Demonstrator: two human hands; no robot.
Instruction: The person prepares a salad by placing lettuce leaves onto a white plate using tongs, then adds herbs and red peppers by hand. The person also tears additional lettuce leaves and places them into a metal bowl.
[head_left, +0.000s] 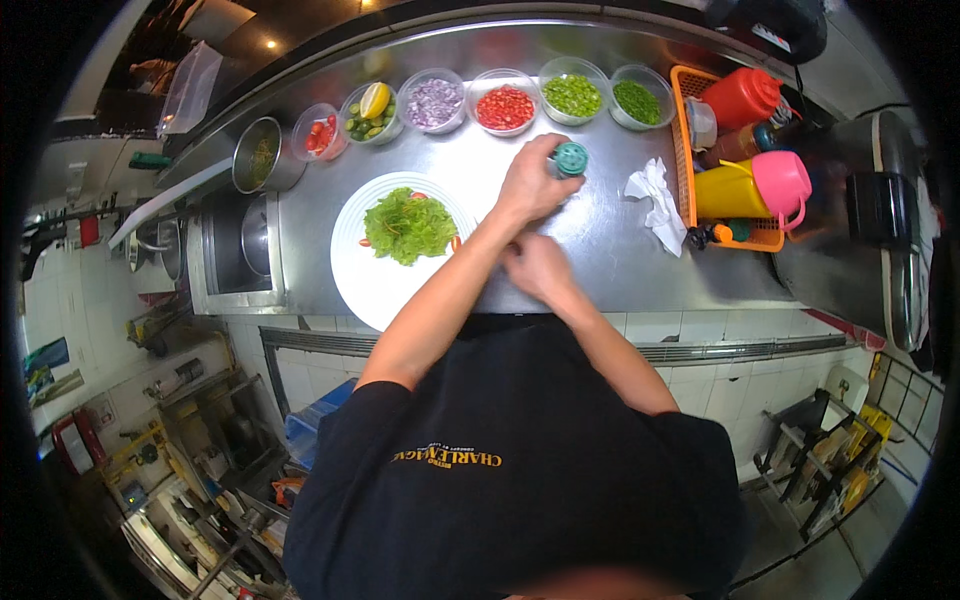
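My left hand (534, 178) is wrapped around a small clear shaker with a green perforated lid (571, 158), over the steel counter. My right hand (541, 264) is near the counter's front edge, below my left wrist; its fingers are blurred and partly hidden, so I cannot tell whether it holds anything. Left of both hands stands a ribbed white plate (375, 292) with green lettuce leaves (412, 225) and tomato pieces around them. My left forearm crosses over the plate's right edge.
Clear tubs hold cut tomatoes (321, 138), green citrus with a lemon piece (375, 101), chopped onion (433, 103), chopped red pieces (506, 108) and chopped greens (637, 102). A steel pot (257, 155) stands left. Crumpled white paper (656, 199) lies beside an orange basket (682, 142) of bottles.
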